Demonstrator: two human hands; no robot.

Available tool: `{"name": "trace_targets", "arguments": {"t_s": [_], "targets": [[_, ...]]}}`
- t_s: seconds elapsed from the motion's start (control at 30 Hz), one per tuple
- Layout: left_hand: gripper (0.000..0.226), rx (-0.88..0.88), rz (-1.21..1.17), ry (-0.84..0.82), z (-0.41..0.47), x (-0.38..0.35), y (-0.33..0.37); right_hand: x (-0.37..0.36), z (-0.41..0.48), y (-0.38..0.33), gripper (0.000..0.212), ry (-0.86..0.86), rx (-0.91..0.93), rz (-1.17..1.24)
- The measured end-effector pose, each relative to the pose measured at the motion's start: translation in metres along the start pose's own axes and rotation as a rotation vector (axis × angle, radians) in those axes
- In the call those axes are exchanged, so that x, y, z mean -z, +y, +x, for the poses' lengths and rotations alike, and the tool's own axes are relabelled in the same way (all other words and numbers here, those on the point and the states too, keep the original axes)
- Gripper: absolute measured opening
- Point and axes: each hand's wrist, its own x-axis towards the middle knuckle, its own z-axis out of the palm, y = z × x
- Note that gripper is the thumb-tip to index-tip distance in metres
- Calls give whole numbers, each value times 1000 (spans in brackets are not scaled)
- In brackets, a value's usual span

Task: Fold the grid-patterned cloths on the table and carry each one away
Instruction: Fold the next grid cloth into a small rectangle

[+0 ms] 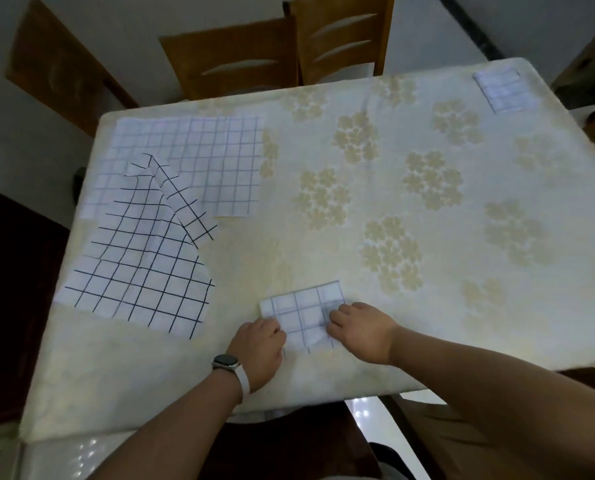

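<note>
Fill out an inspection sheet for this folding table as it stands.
Surface: cream floral tablecloth covers the whole top.
Job's things: small folded cloth near the front edge; bold-grid cloth, rumpled, overlapping a flat faint-grid cloth at left; second folded cloth at the far right corner.
Clutter: nothing seen.
Hands: left hand and right hand grip the small folded cloth's sides, fingers curled.
Cables: nothing seen.
Surroundings: wooden chairs beyond the far edge; watch on the left wrist.

A dark-faced watch (225, 361) on a white strap (243, 382) is worn at the left wrist, and brown trousers (455, 441) are worn.
</note>
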Motion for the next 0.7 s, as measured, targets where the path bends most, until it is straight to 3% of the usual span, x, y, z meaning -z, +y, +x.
{"name": "trace_targets", "arguments": {"t_s": [0.2,0.53,0.7], "targets": [[12,-17,22,-13,-6,-15,2,-9,-13,0,29,20,-16,31],[11,-35,1,60,-11,-12,-6,-18,-12,0,22,15,-9,112],[19,242,-231,106,-10,-12,-3,-10,-2,-3,8,88,-127,270]]}}
